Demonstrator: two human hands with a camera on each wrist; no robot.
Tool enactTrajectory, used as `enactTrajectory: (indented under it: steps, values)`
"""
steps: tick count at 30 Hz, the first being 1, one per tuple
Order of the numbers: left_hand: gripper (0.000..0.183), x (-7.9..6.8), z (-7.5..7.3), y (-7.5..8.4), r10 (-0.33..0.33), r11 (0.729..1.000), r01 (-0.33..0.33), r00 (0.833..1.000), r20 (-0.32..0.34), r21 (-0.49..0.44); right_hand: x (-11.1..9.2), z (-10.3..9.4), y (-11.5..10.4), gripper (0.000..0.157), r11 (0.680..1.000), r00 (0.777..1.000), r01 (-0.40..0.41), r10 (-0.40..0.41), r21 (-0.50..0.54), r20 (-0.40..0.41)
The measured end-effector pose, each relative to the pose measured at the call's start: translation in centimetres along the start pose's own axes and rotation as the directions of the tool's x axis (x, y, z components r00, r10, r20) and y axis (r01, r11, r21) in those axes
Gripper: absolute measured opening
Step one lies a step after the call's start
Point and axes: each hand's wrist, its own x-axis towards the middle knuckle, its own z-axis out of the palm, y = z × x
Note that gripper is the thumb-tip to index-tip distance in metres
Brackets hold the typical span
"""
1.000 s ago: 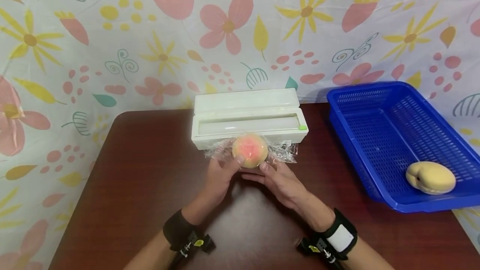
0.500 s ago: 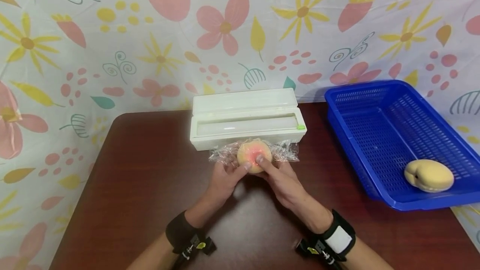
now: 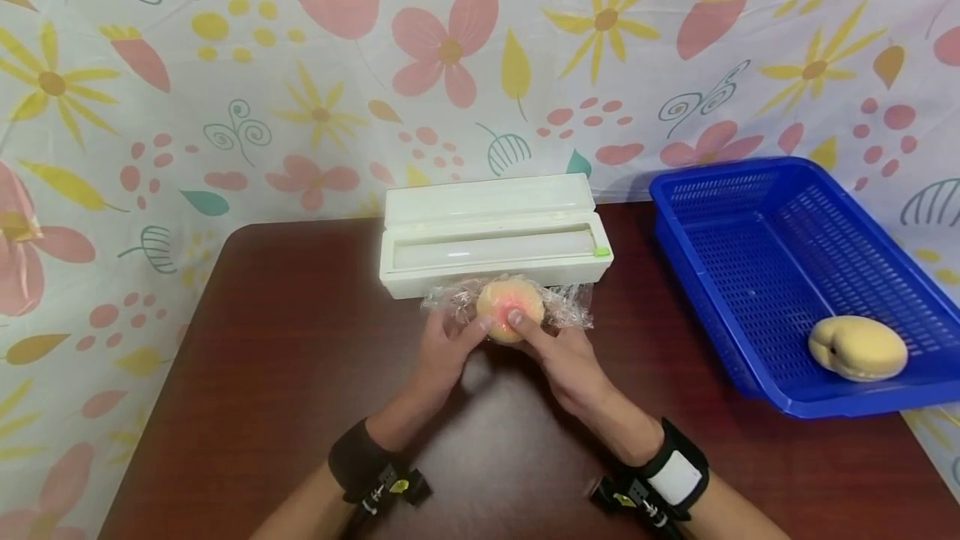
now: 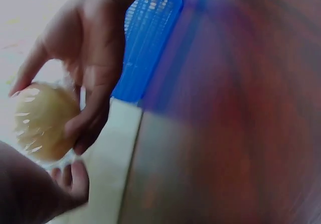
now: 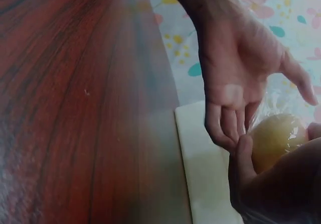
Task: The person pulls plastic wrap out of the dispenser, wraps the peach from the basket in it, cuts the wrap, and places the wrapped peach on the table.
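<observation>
A yellow-and-pink peach (image 3: pixel 510 300) is wrapped in clear cling film (image 3: pixel 567 304), with crumpled film ends sticking out on both sides. My left hand (image 3: pixel 446 352) holds its left side, thumb on the front. From the right, my right hand (image 3: pixel 562 357) grips it too, its thumb pressing the pink middle. In the left wrist view the right hand's fingers curl under the peach (image 4: pixel 45 121). The right wrist view shows fingertips of both hands meeting beneath the peach (image 5: pixel 276 138). Just behind stands a white cling film box (image 3: pixel 495 269), its lid up and a roll inside.
A blue perforated basket (image 3: pixel 720 307) stands on the right, holding a pale yellow fruit-shaped object (image 3: pixel 858 348). The dark wooden table (image 3: pixel 277 357) meets a flower-patterned cloth (image 3: pixel 322 65) at the back.
The wrapped peach has moved slightly down and right from the box and its top has tilted. My right thumb has come up from its lower edge onto its front.
</observation>
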Motion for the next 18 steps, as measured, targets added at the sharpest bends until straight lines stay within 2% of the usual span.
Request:
enactTrajectory:
  steps: [2,3,4,5,6,7,9,10,11,12,13,16,18]
  values:
    - [0.062,0.2,-0.3,1.2,0.111,0.986,-0.106,0.993,-0.033,0.132,0.0,0.0,-0.2,0.062,0.997,0.998,-0.029,0.025,-0.070,-0.061]
    - [0.064,0.3,-0.6,1.8,0.182,0.958,-0.169,0.983,-0.035,0.231,0.0,0.0,-0.2,0.064,0.994,0.996,-0.035,0.027,-0.104,-0.081]
    - [0.068,0.4,-0.8,2.5,0.261,0.906,-0.237,0.965,-0.021,0.351,0.0,0.0,-0.3,0.064,0.990,0.995,-0.036,0.023,-0.135,-0.096]
    - [0.072,0.6,-1.0,3.1,0.335,0.828,-0.305,0.942,0.021,0.471,0.1,0.0,-0.3,0.064,0.987,0.995,-0.032,0.016,-0.158,-0.099]
    - [0.076,0.7,-1.2,3.6,0.400,0.715,-0.366,0.913,0.080,0.596,0.1,0.0,-0.4,0.064,0.985,0.996,-0.023,0.007,-0.170,-0.094]
    - [0.081,0.8,-1.3,4.0,0.441,0.584,-0.413,0.884,0.153,0.699,0.1,0.0,-0.3,0.063,0.986,0.997,-0.004,-0.010,-0.170,-0.080]
    - [0.091,1.0,-1.5,4.4,0.448,0.343,-0.489,0.836,0.318,0.802,0.1,0.0,-0.3,0.061,0.983,0.998,0.021,-0.032,-0.185,-0.055]
    - [0.095,1.0,-1.5,4.5,0.425,0.244,-0.522,0.815,0.394,0.817,0.0,0.0,-0.2,0.059,0.982,0.998,0.033,-0.041,-0.187,-0.042]
    - [0.099,0.9,-1.5,4.6,0.385,0.168,-0.549,0.801,0.458,0.819,0.0,0.0,-0.2,0.058,0.979,0.998,0.038,-0.046,-0.201,-0.032]
    - [0.101,0.8,-1.4,4.5,0.335,0.112,-0.565,0.796,0.504,0.818,-0.1,0.1,-0.1,0.057,0.973,0.998,0.040,-0.049,-0.227,-0.033]
    - [0.103,0.7,-1.3,4.5,0.289,0.074,-0.575,0.794,0.535,0.814,-0.3,0.2,-0.1,0.056,0.964,0.998,0.038,-0.050,-0.262,-0.036]
    - [0.101,0.2,-0.9,4.1,0.201,0.007,-0.579,0.800,0.566,0.816,-0.8,0.5,0.1,0.057,0.942,0.998,0.048,-0.055,-0.332,-0.012]
    - [0.097,0.0,-0.7,3.9,0.182,-0.013,-0.570,0.807,0.562,0.822,-1.1,0.7,0.2,0.058,0.933,0.998,0.068,-0.069,-0.353,0.010]
